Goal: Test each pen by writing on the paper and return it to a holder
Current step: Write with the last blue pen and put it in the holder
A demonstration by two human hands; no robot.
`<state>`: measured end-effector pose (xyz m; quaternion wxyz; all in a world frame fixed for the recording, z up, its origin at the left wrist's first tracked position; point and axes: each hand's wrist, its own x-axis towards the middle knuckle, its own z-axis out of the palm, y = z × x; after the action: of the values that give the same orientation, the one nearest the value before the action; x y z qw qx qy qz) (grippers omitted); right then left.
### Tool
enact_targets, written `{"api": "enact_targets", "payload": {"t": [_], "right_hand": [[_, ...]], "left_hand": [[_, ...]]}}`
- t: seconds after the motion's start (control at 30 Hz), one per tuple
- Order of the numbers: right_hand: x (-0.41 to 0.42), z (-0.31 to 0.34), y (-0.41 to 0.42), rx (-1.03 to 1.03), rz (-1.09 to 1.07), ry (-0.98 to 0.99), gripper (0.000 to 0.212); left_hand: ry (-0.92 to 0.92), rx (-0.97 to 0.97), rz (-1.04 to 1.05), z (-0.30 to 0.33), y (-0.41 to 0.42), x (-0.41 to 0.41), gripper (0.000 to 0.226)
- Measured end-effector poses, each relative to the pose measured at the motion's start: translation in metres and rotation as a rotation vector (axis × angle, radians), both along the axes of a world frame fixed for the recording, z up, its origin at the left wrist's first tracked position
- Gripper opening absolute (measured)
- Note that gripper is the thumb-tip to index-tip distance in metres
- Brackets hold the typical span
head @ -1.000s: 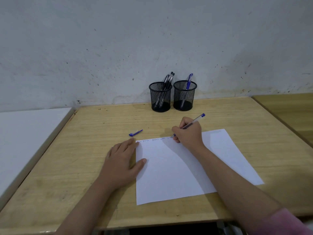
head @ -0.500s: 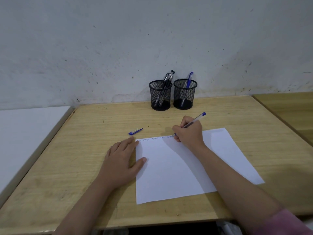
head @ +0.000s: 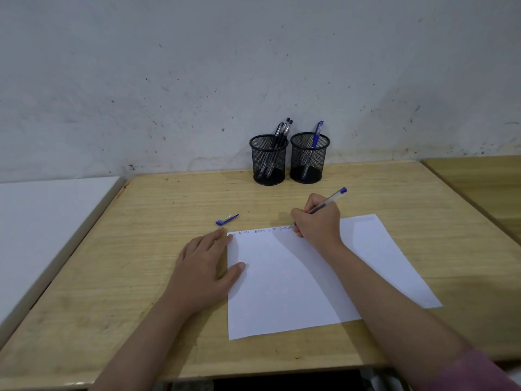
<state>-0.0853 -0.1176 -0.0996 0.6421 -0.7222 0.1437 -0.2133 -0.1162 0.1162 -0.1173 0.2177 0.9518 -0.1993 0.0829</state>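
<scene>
My right hand (head: 320, 221) grips a clear pen with a blue end (head: 329, 199), its tip touching the top edge of a white sheet of paper (head: 284, 283) beside a line of small handwriting. My left hand (head: 205, 263) lies flat, fingers spread, pinning the sheet's left edge. A blue pen cap (head: 227, 219) rests on the desk just beyond my left fingertips. At the back stand two black mesh holders: the left holder (head: 268, 160) has several black pens, the right holder (head: 309, 158) has one blue pen (head: 316, 136).
The wooden desk (head: 141, 249) meets a scuffed white wall behind the holders. A white tabletop (head: 42, 221) adjoins on the left. Another wooden desk (head: 485, 182) sits to the right, separated by a narrow gap.
My right hand has crept slightly rightward along the top line with the pen, adding more writing. My left hand and the paper stay still.
</scene>
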Motion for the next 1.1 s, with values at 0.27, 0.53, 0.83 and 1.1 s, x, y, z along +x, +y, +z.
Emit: {"api": "enact_targets", "payload": {"t": [0.27,0.53,0.83,1.1], "right_hand": [[0.000,0.003,-0.004,0.137,-0.077,-0.017,0.027],[0.002,0.003,-0.008,0.235,-0.011,-0.038,0.019],[-0.005,0.006,-0.005,0.171,0.154,-0.094,0.011],[-0.013,0.027,0.007,0.144,0.248,-0.154,0.011]], "left_hand": [[0.035,-0.055,-0.003,0.003,0.000,0.000,0.072],[0.008,-0.333,0.226,0.011,-0.010,0.036,0.039],[0.037,-0.232,0.334,0.015,-0.026,0.073,0.014],[0.103,-0.615,0.131,0.042,-0.040,0.050,0.016]]}}
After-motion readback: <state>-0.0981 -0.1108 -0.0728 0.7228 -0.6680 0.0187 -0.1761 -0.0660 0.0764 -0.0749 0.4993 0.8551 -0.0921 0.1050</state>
